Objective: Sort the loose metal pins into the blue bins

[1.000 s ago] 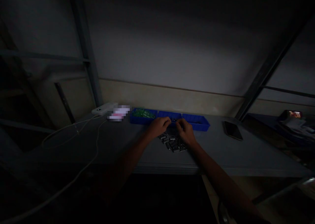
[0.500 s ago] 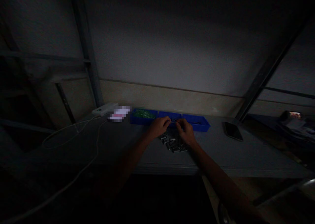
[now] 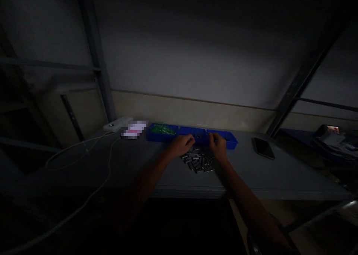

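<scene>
The scene is very dark. A pile of several small grey metal parts (image 3: 199, 161) lies on the grey table (image 3: 279, 176), just in front of a row of blue trays (image 3: 192, 132). My left hand (image 3: 181, 144) rests at the pile's far left, fingers curled near the middle tray; whether it holds a part is too dim to see. My right hand (image 3: 217, 146) is over the front rim of the right tray (image 3: 231, 138), fingers bent downward. The left tray holds green pieces (image 3: 162, 129).
A dark phone (image 3: 263, 148) lies flat to the right of the trays. A white charger block (image 3: 117, 124) with a white cable (image 3: 84, 146) sits at the table's left. A blurred pink and white item (image 3: 134, 129) is beside it. Metal shelf posts (image 3: 97, 61) stand behind.
My right hand has moved right and away from me, from the pile next to my left hand to the right tray's rim. My left hand has hardly moved.
</scene>
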A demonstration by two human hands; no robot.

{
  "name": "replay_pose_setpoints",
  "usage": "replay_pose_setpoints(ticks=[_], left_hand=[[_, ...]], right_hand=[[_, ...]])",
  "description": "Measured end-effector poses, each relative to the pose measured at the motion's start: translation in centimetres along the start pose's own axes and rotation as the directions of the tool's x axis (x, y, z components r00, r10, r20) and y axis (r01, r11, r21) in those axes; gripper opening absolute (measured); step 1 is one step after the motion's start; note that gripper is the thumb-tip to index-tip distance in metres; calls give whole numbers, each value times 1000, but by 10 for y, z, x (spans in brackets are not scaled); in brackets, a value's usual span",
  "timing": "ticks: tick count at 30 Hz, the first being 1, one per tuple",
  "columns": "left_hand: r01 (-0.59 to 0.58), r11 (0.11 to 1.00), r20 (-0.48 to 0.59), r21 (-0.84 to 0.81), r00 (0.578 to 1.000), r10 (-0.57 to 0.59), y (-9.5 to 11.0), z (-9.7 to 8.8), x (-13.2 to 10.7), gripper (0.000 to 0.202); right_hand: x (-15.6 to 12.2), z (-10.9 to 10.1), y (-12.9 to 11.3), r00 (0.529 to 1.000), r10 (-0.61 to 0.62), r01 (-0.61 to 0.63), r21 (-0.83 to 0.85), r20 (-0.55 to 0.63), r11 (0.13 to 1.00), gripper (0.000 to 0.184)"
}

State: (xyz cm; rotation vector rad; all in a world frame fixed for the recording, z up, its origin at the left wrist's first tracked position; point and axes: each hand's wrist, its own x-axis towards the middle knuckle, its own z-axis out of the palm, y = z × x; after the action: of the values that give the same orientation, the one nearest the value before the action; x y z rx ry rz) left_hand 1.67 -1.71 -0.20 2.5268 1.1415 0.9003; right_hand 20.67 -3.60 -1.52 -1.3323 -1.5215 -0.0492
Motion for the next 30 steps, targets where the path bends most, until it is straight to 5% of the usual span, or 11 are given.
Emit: replay_pose_setpoints(ticks=[3,7,12,20,26,30], left_hand=[[7,993,80,114,997,-17,2,3,-3,21],[29,926,74,378,995,-61,10,10,-10,20],[46,862,79,506,992,-99,23,17,-17,19],[122,898,88,423,981,-175,20,8,-11,19],[147,949,53,279,984,-168,10,-5,-2,22],[116,963,35,242,991,-128,11,-6,0,27]], right_hand=[[10,-15,16,945,216,-252,-126,-245,960,51],[11,-20,24,917,310,-369,-238,-251,898,57],[2,-5,7,964,244,-265,-275,-108,924,57],[-4,2,1,990,104,-88,-169,91,982,53],[-10,6,-4,922,-53,63,-13,384,998,31],[-12,7,-8,891,-135,144,12,433,989,22]])
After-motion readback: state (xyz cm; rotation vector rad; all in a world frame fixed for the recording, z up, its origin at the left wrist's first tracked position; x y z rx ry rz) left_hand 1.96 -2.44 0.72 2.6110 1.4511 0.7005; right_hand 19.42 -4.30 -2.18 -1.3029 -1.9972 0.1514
